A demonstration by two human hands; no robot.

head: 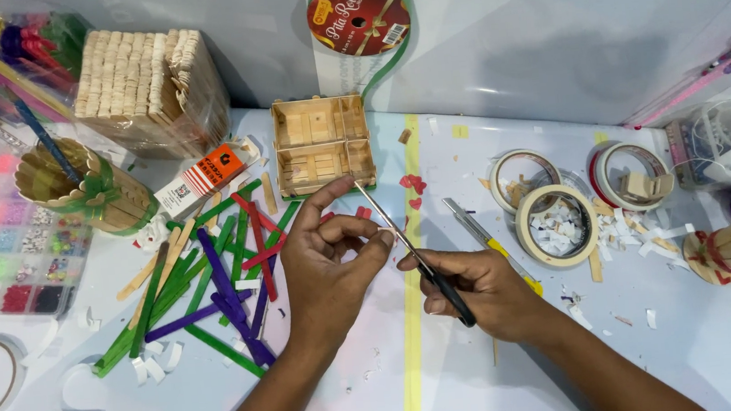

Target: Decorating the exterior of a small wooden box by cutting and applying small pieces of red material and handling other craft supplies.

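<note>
My right hand (481,291) grips a pair of black-handled scissors (410,250), blades pointing up and left toward a small two-compartment box of wooden sticks (322,143). My left hand (329,267) pinches something tiny at the blades with thumb and fingers; the piece is too small to make out. Both hands hover over the white table (347,386), just in front of the box. A heap of green, purple, red and plain craft sticks (212,283) lies left of my left hand.
Tape rolls (555,223) with paper scraps sit at right, beside a utility knife (484,234). At left are a bead organiser (3,249), a stick pen holder (82,188), a bundle of plain sticks (148,83) and a glue tube (202,178). A green ribbon spool (357,10) leans on the wall.
</note>
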